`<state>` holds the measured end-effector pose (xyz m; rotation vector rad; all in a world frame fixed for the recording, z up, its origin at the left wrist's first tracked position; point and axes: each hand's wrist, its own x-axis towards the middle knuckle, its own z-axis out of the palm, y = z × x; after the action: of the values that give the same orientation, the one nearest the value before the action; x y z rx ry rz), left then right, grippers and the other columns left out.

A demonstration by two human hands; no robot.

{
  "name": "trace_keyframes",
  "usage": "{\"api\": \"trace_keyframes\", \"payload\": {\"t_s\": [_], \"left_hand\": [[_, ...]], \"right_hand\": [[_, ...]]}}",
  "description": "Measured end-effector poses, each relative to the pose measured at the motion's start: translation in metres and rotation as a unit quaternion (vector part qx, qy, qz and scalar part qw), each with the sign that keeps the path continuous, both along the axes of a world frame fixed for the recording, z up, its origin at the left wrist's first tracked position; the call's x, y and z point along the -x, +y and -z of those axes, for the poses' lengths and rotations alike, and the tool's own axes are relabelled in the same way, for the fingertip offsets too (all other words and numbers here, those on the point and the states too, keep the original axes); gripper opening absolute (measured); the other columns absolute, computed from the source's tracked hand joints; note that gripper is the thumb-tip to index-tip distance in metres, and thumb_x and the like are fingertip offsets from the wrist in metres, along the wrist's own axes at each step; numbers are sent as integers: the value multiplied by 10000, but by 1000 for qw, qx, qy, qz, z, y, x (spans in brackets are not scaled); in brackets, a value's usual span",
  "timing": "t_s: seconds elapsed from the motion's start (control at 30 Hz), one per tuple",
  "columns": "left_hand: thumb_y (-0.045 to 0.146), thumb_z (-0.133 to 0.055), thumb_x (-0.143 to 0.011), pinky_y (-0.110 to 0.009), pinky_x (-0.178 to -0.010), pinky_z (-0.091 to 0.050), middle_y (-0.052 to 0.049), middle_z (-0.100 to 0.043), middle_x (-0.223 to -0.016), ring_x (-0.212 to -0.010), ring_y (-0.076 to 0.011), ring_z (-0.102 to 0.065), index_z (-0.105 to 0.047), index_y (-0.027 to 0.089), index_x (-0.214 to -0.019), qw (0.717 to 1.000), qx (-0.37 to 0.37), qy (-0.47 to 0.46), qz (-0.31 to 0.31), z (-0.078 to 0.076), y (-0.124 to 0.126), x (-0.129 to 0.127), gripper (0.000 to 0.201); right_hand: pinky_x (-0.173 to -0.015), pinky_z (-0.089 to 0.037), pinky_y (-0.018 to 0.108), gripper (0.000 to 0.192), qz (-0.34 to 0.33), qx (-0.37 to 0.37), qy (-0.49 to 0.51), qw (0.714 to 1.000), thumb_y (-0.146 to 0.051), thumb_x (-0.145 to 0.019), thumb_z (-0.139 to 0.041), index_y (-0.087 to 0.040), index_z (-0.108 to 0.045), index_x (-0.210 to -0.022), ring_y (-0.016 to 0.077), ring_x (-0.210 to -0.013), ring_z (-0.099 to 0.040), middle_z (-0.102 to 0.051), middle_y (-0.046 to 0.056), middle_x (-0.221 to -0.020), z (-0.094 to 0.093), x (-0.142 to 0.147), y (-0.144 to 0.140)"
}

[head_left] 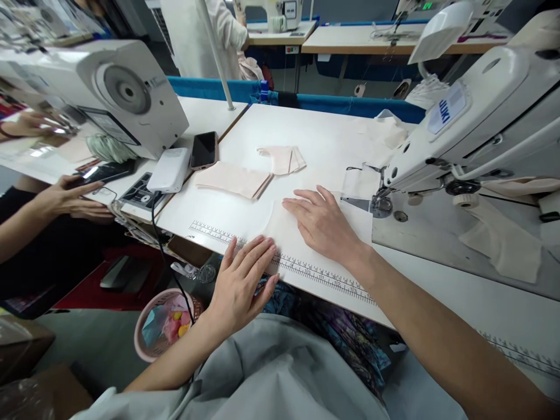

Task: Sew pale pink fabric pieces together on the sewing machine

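My right hand lies flat with fingers spread on a pale fabric piece on the white sewing table. My left hand is at the table's front edge, fingers stretched out, its fingertips at the fabric's lower left corner over the printed ruler. To the right of my right hand is the needle and presser-foot area of a sewing machine. Beyond my hands lie a stack of pale pink fabric pieces and a smaller stack of cut pieces.
At the left are a phone, a white power bank with a black cable, and another sewing machine. A co-worker's hands hold a dark phone. A pink basket stands on the floor below. More fabric lies right of the needle.
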<state>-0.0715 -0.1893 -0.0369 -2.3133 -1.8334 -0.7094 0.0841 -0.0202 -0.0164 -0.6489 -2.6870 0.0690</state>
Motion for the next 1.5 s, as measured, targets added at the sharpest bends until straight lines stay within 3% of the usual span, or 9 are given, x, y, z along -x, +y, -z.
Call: {"api": "trace_keyframes", "payload": {"t_s": [0.2, 0.5, 0.67, 0.8, 0.93, 1.07, 1.17, 1.33, 1.5], "left_hand": [[232, -522, -943, -499, -1183, -222, -109, -572, -1362, -1333, -257, -465, -441, 175, -1372, 1000, -17, 3, -6, -4, 4, 0, 440], [383, -517, -955, -518, -1201, -164, -129, -501, -1434, -1358, -290, -433, -299, 176, -1486, 998, 19, 52, 13, -1, 6, 5, 610], [205, -625, -899, -464, -1089, -398, -85, -664, -1171, -1058, -222, -619, -476, 233, -1346, 997, -65, 17, 43, 10, 1, 16, 472], [94, -582, -893, -343, -876, -531, -22, -700, -954, -872, -158, -634, -602, 253, -1104, 988, -95, -54, 106, 8, 0, 21, 265], [211, -552, -939, -290, -734, -562, -31, -725, -878, -806, -153, -673, -642, 204, -952, 977, 17, -201, 66, -15, 7, 24, 91], [427, -556, -932, -274, -634, -598, -57, -731, -800, -645, -147, -693, -648, 158, -923, 884, 237, -402, 18, -41, 38, 36, 285], [464, -604, -878, -270, -586, -595, -88, -737, -832, -609, -142, -683, -658, 137, -920, 857, 303, -417, 28, -49, 79, 47, 335], [393, -552, -893, -235, -511, -503, -56, -691, -686, -583, -138, -644, -698, 127, -935, 907, 310, -283, 27, -42, 131, 59, 306], [316, -615, -842, -273, -612, -454, -71, -673, -872, -671, -146, -595, -727, 156, -961, 954, 227, -193, -16, -43, 132, 59, 229]], "right_hand": [[-1150, -246, 515, 419, 0, -5, 18, 1000, -69, -911, -395, -128, -568, -1288, 255, -1297, -463, -635, 87, -1290, 0, -1, 1], [-1124, -283, 538, 425, 19, -4, 60, 998, -90, -898, -406, -173, -590, -1271, 262, -1268, -493, -655, 88, -1253, -3, -10, 9], [-1145, -275, 521, 423, 35, 2, 62, 997, -103, -905, -408, -168, -588, -1283, 252, -1264, -496, -654, 90, -1250, -7, -14, 11], [-1144, -284, 507, 384, 38, 1, 75, 996, -124, -919, -407, -150, -609, -1244, 245, -1243, -517, -664, 91, -1228, -8, -14, 10], [-1134, -295, 518, 385, 34, 5, 84, 996, -137, -936, -380, -177, -615, -1239, 238, -1216, -538, -671, 75, -1216, -8, -14, 9], [-1122, -306, 528, 385, 26, 17, 100, 994, -147, -940, -379, -193, -628, -1229, 240, -1177, -566, -684, 73, -1187, -8, -14, 8], [-1089, -343, 511, 363, 14, 28, 125, 992, -150, -938, -388, -203, -649, -1185, 235, -1117, -597, -702, 66, -1136, -8, -14, 6], [-993, -412, 429, 307, -34, 43, 163, 985, -146, -925, -425, -208, -679, -1087, 207, -996, -609, -718, 39, -1012, -6, -13, 2], [-985, -396, 433, 295, -61, 57, 132, 988, -144, -917, -451, -218, -679, -1089, 211, -1035, -588, -720, 29, -1048, -3, -11, 1]]}}
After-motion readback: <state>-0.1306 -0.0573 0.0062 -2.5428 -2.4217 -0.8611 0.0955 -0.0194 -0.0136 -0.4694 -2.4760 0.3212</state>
